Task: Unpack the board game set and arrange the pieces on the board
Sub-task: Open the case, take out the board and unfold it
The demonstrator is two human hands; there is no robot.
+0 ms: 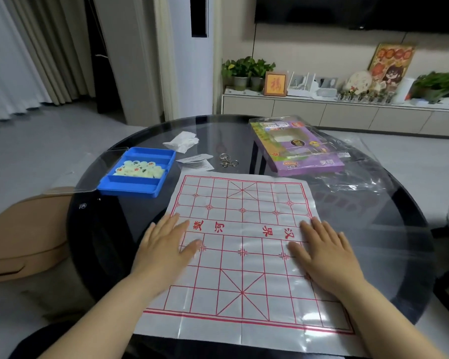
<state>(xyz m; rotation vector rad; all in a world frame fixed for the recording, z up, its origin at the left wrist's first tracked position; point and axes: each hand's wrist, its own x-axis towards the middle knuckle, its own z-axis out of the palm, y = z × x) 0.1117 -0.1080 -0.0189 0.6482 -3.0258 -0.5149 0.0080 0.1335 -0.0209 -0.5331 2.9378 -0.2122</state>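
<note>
A: What is the closest thing in front of the person?

B: The xiangqi board sheet [244, 268]. It is white with red lines and lies spread on the round dark glass table [109, 229]. Its near edge is at the table's near rim.

A: And the hands?

B: Both are pressed flat on the sheet, near the river row with the red characters. The left hand [163, 244] covers the sheet's left edge and the right hand [324, 250] its right edge. On each hand the fingers are straight and close together, the thumb is a little apart, and nothing is held.

A: Where are the pieces?

B: The pale round pieces [139, 169] are piled in the blue tray [130, 186], just beyond the sheet's far left corner. None is on the board.

A: What else is on the table?

B: A purple game box [303, 154] lies beyond the far right corner. Between tray and box are a metal ring puzzle [227, 161] and paper slips [196, 161].
</note>
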